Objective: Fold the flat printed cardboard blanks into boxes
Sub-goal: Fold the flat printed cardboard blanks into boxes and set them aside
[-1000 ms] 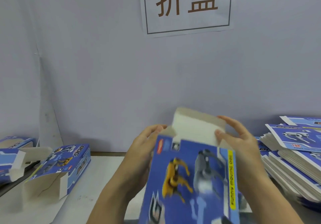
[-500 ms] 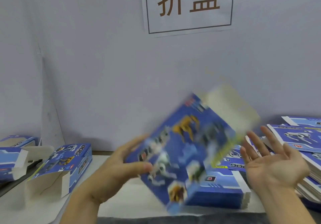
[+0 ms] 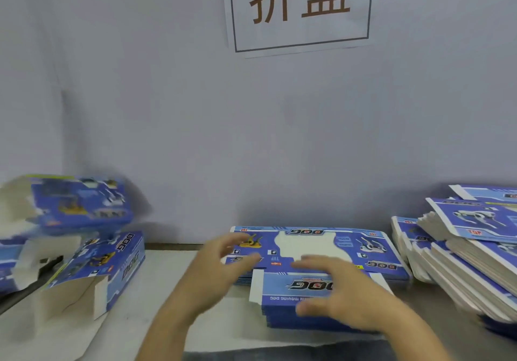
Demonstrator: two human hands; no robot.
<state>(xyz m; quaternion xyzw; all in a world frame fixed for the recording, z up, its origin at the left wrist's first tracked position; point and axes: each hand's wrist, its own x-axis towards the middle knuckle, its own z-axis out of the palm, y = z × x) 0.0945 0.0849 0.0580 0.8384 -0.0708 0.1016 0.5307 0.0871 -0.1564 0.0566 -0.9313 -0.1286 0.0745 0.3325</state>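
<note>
A stack of flat blue printed blanks (image 3: 313,251) lies on the table in front of me. My left hand (image 3: 221,274) hovers over its left edge with relaxed, spread fingers and holds nothing. Spread flat, my right hand (image 3: 338,296) reaches over the stack's near flap. A folded blue box (image 3: 81,206), blurred, is in the air at the far left above the other folded boxes. One folded box (image 3: 109,265) lies on its side below it, its open end toward me.
Tall piles of more flat blanks (image 3: 470,254) fill the right side of the table. More folded boxes (image 3: 8,262) lie at the far left edge. A grey wall with a paper sign (image 3: 299,8) stands close behind the table.
The box my hands held has left them and flown to the left pile. Both hands have dropped to the stack of flat blanks, empty.
</note>
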